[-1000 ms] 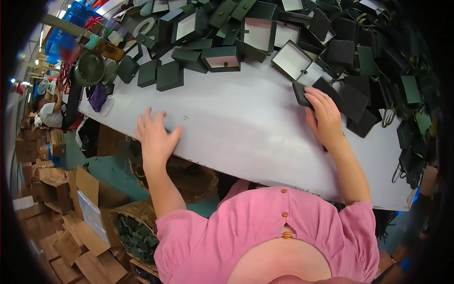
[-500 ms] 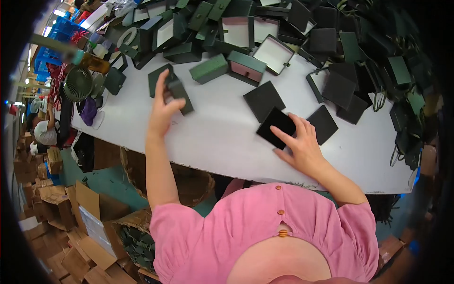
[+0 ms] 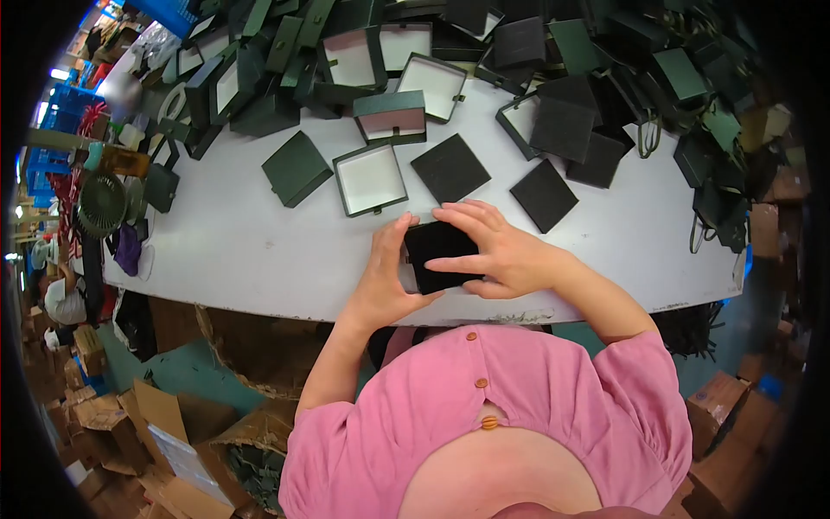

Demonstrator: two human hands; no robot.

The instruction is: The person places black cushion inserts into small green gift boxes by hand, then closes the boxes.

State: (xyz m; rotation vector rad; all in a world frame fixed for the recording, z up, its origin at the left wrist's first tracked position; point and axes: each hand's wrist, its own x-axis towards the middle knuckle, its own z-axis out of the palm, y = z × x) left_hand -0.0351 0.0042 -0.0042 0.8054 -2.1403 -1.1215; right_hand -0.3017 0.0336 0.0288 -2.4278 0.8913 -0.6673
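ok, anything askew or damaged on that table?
Dark, scuffed-looking marks on the near edge of the table stand out against its pale top; wear or dirt, can't tell. The heap of boxes is jumbled at all angles. No visible damage on the partly covered black piece.

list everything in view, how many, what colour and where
black square piece: one, black, between both hands
loose squares: two, black, beyond the hands
open box: one, white inside, beyond left hand
closed box: one, dark green, left of it
piled boxes: many, dark green and black, table's far side
table: one, white, centre
fan: one, dark, far left
cartons: many, brown, floor
other person: one, white top, far left
pink top: one, pink, bottom
hands: two, bare, centre
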